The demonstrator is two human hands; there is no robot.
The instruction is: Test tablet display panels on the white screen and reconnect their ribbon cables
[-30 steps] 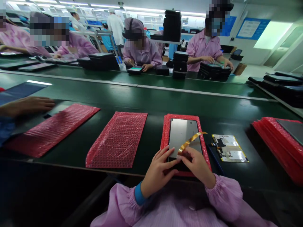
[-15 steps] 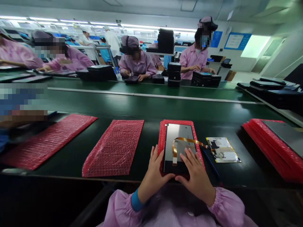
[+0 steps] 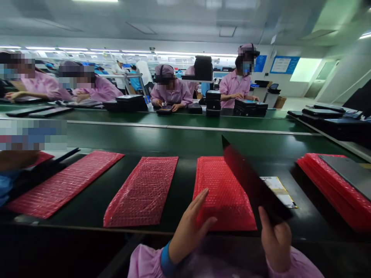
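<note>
My right hand [image 3: 274, 241] grips the near end of a dark display panel [image 3: 249, 180], which is tilted up on edge above the belt with its glossy face toward the left. My left hand [image 3: 189, 227] rests with fingers stretched out on the near edge of a red bubble-wrap bag [image 3: 222, 193] that lies flat on the dark green belt [image 3: 185, 139]. A small circuit board [image 3: 279, 191] lies on the belt behind the lifted panel, partly hidden by it.
Two more red bubble bags [image 3: 143, 191] [image 3: 66, 183] lie to the left. A stack of red bags with a panel on top [image 3: 339, 181] sits at the right. Another person's arm [image 3: 11, 166] is at the far left. Several workers in pink coats sit across the belt.
The panel was lying flat on the red bag with both hands on it; now my right hand has lifted and tilted it to the right, baring the bag. The camera has tipped up.
</note>
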